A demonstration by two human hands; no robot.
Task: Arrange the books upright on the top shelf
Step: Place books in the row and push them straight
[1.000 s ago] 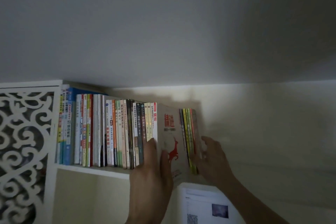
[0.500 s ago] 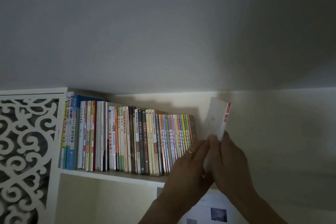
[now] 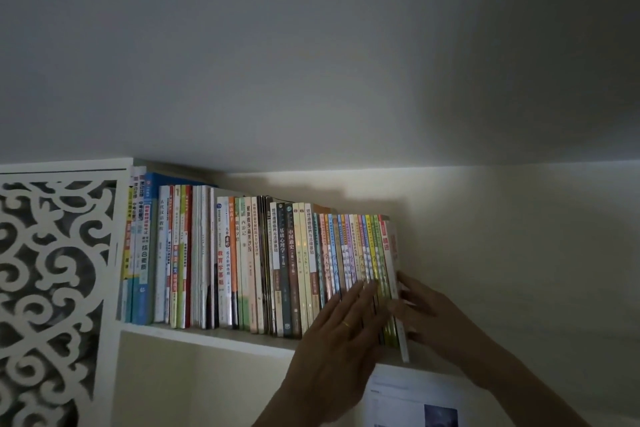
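- Head view: at the far left stands a white fretwork panel (image 3: 52, 288) with scroll cut-outs, forming the side of the bookcase.
- Just right of it, the top shelf (image 3: 207, 338) carries a row of books (image 3: 242, 263), all standing upright with spines outward, packed side by side from the panel to the right end of the row.
- The left hand (image 3: 341, 333) lies flat with straight fingers against the spines of the thin coloured books near the right end; a ring shows on one finger.
- The last book, a white book with red lettering (image 3: 393, 260), stands at the right end of the row, touching its neighbour.
- The right hand (image 3: 429, 312) presses on the outer cover of that book, fingers spread loosely and fairly straight, thumb towards the spine.
- Below the shelf, near the wrists, a printed paper sheet (image 3: 412, 399) hangs on the wall.
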